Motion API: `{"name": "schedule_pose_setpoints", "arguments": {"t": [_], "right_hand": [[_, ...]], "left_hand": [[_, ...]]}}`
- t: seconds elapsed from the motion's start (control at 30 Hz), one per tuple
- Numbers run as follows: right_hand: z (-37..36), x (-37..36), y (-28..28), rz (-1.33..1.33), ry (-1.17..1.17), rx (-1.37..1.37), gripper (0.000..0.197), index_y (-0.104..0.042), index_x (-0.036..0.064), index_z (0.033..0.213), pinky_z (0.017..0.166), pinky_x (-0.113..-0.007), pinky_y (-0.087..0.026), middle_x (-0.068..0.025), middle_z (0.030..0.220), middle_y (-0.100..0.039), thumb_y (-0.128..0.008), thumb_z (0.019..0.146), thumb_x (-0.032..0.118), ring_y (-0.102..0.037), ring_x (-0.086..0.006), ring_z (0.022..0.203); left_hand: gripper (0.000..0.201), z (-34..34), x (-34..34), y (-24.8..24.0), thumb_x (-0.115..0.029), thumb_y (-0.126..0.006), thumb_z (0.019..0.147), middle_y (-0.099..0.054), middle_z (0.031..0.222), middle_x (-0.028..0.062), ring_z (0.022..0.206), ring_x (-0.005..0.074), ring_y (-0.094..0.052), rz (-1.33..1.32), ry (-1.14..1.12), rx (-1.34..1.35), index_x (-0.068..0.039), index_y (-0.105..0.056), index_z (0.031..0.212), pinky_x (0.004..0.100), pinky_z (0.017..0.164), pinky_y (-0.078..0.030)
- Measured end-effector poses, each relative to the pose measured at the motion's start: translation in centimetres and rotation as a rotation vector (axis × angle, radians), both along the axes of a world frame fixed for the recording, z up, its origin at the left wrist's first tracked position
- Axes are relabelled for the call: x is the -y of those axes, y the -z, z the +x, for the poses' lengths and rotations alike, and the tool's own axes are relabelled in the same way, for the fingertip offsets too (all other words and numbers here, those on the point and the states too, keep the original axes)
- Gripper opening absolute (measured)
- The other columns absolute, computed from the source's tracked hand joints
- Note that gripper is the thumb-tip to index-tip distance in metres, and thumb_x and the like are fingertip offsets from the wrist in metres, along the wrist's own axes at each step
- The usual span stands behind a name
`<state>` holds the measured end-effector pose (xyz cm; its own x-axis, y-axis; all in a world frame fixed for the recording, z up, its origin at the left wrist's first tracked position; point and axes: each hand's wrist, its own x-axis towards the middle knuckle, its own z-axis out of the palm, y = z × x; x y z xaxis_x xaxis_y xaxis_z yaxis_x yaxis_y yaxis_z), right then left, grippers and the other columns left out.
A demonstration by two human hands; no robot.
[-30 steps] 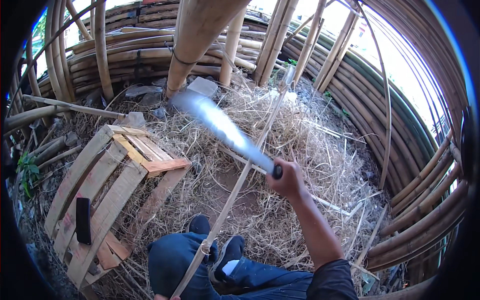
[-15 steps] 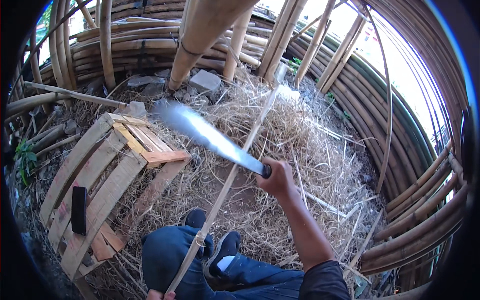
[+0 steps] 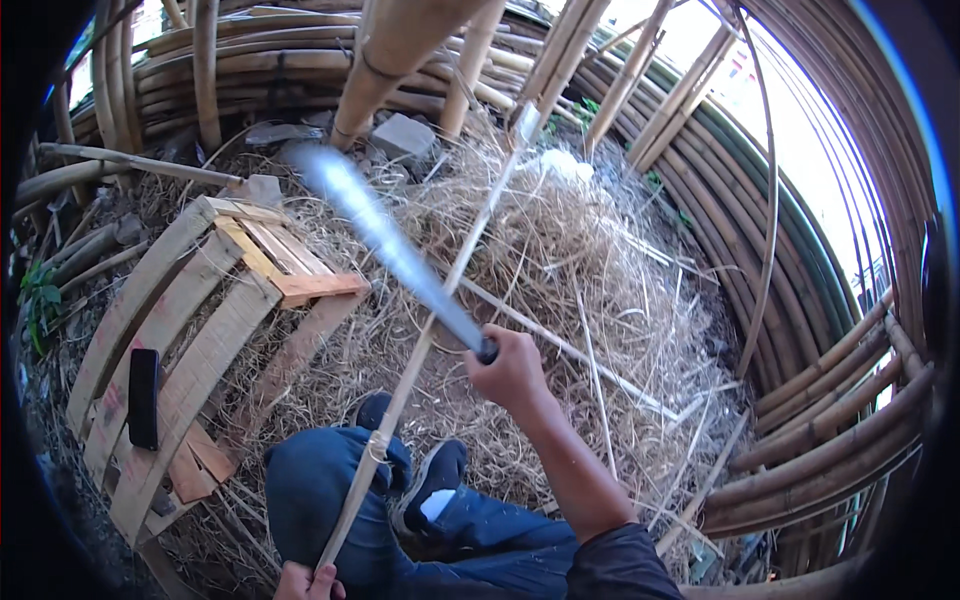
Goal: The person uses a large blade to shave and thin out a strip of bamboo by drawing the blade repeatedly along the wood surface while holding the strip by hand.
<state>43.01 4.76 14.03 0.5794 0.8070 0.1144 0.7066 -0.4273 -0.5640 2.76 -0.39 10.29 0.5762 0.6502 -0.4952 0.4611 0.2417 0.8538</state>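
Observation:
My right hand (image 3: 508, 368) is closed round the dark handle of a machete, whose long blade (image 3: 405, 255) points to the far left, its outer part smeared by motion. The blade crosses a long, pale bamboo strip (image 3: 405, 385); whether it touches the strip I cannot tell. Low in the picture my left hand (image 3: 310, 582) grips the strip's near end, partly cut off by the edge. The strip slants up past my bent knee (image 3: 315, 490) to the far right. A raised node with frayed fibres shows near the knee.
To the left stands a slatted wooden crate (image 3: 205, 370) with a black phone (image 3: 143, 398) on it. Shavings (image 3: 600, 290) and loose strips cover the ground. Bamboo poles (image 3: 390, 60) rise ahead, with stacked bamboo (image 3: 760, 230) along the right and stone blocks (image 3: 403, 135) behind.
My right hand and the machete have moved left and slightly nearer along the strip. My left hand still holds the near end. The whole view has shifted a little.

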Motion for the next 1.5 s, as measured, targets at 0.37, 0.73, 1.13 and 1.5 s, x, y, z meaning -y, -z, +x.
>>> {"name": "schedule_pose_setpoints", "arguments": {"t": [0.37, 0.73, 1.13, 1.5], "right_hand": [[-0.3, 2.3, -2.2, -0.167, -0.061, 0.064, 0.022, -0.066, 0.0068, 0.08, 0.072, -0.046, -0.052, -0.0175, 0.072, -0.065, -0.066, 0.069, 0.026, -0.065, -0.0363, 0.072], [3.7, 3.9, -4.6, -0.265, -0.26, 0.349, 0.013, -0.067, 0.0102, 0.073, 0.056, -0.034, -0.051, -0.006, 0.06, -0.063, -0.071, 0.066, 0.02, -0.061, -0.0192, 0.053], [7.1, 1.1, 0.1, -0.026, 0.139, 0.01, 0.024, -0.07, -0.001, 0.088, 0.062, -0.033, -0.056, -0.0131, 0.067, -0.067, -0.064, 0.074, 0.017, -0.065, -0.0225, 0.058], [8.5, -0.9, -0.1, 0.222, 0.321, -0.185, 0.017, -0.067, -0.0034, 0.075, 0.052, -0.034, -0.053, -0.0152, 0.062, -0.065, -0.064, 0.075, 0.014, -0.063, -0.0217, 0.051]], "left_hand": [[0.059, 0.5, 0.0, -0.7, -0.037, -0.047, 0.098, -0.049, 0.04, 0.0048, 0.036, 0.0141, -0.051, 0.163, 0.026, -0.1, 0.001, -0.06, 0.055, 0.0279, 0.037, -0.038], [0.056, 0.2, 0.3, 0.5, -0.036, -0.049, 0.096, -0.049, 0.043, 0.004, 0.04, 0.0146, -0.052, 0.374, 0.151, -0.046, 0.0, -0.058, 0.054, 0.0303, 0.043, -0.041], [0.053, 0.5, 0.2, -1.1, -0.035, -0.051, 0.096, -0.053, 0.048, 0.0053, 0.041, 0.0117, -0.053, -0.015, 0.048, -0.123, 0.0, -0.053, 0.056, 0.0255, 0.039, -0.041], [0.059, 1.7, 1.4, -1.9, -0.04, -0.048, 0.097, -0.05, 0.044, 0.0034, 0.039, 0.012, -0.05, 0.046, 0.022, -0.137, -0.001, -0.057, 0.054, 0.027, 0.039, -0.038]]}}
